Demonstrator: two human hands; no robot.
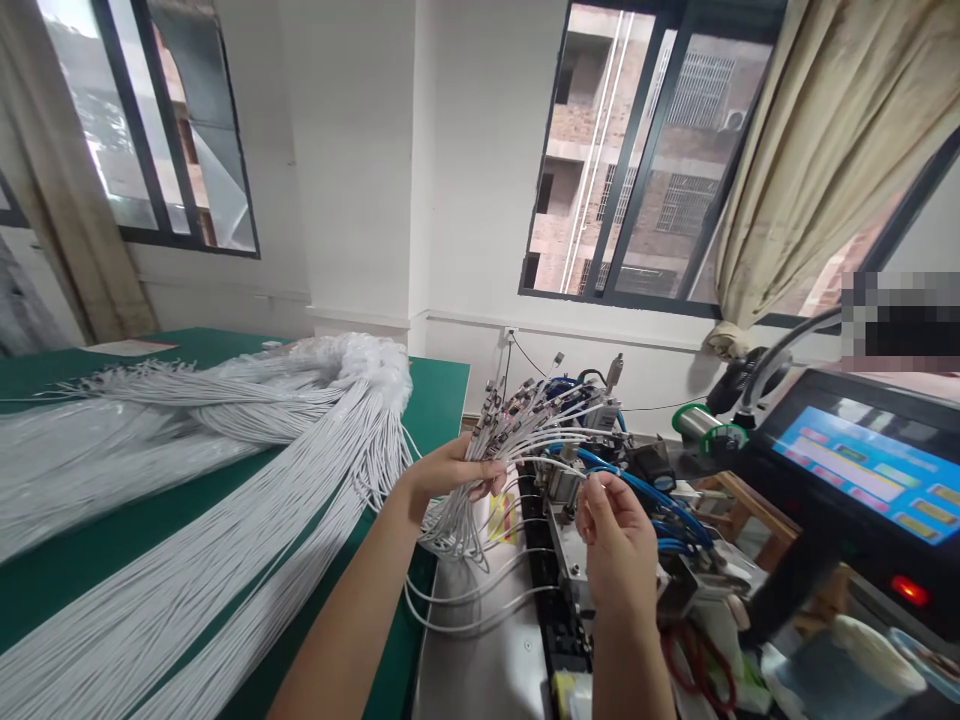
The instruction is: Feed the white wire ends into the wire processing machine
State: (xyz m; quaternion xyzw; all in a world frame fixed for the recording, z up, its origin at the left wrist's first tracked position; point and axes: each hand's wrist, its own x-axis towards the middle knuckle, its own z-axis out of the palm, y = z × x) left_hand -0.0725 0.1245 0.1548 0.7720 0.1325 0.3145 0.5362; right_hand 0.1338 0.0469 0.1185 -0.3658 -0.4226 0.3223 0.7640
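Observation:
My left hand (469, 470) is closed around a bunch of white cables (454, 525), whose ends fan out above the fingers with small metal connectors (517, 405). One single white cable (551, 460) runs from that bunch to my right hand (615, 515), which pinches it near its end; the tip itself is hidden by the fingers. Below both hands, several cables curve across a metal plate (480, 660) into a black track (559, 630) on the machine.
Long bundles of white cable (247, 530), partly in clear plastic, lie over the green table (442, 385) at left. At right are a lit touch screen (870, 470), a solder wire spool (701, 425), blue tubes (667, 490), red-handled scissors (701, 665) and part of a person.

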